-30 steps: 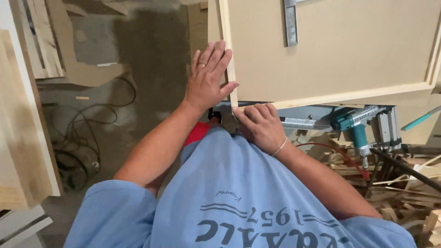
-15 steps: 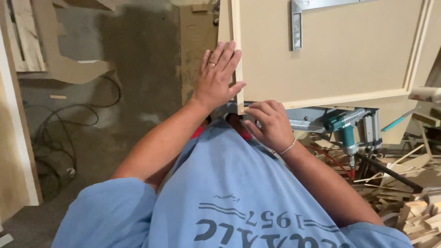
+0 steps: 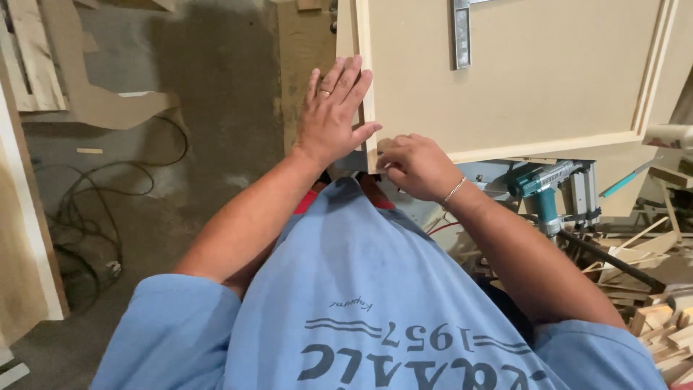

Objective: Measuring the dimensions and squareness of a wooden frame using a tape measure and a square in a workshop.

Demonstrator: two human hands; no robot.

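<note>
Looking straight down here. The left hand (image 3: 330,115) is spread flat, fingers together and pointing away from the body, pressed against the left edge strip of the framed panel (image 3: 520,87), with the thumb hooked over onto the panel's face near the bottom left corner. So that grip is wide open, just a flat palm bracing the edge, nothing held. There's a ring on one finger.

The right hand (image 3: 417,167) is curled up tight right at the panel's bottom left corner, fingers tucked under against the lower edge strip. The grip looks closed, but whether it's pinching something small I honestly can't tell, the knuckles hide it. There's a thin bracelet at that wrist.

The panel is a pale board with a raised trim running along its left, bottom and right sides, and a metal square (image 3: 462,32) lies on its face near the top. The panel's bottom left corner overhangs the surface, right between the two hands.

Room-wise: the left side is open concrete floor (image 3: 216,144) with a black cable (image 3: 94,209) looped across it, and a tall board leans at the far left. The right is cramped: a teal nail gun (image 3: 543,189) sits just under the panel's lower edge, and a heap of wood offcuts (image 3: 650,289) is piled beside it.
</note>
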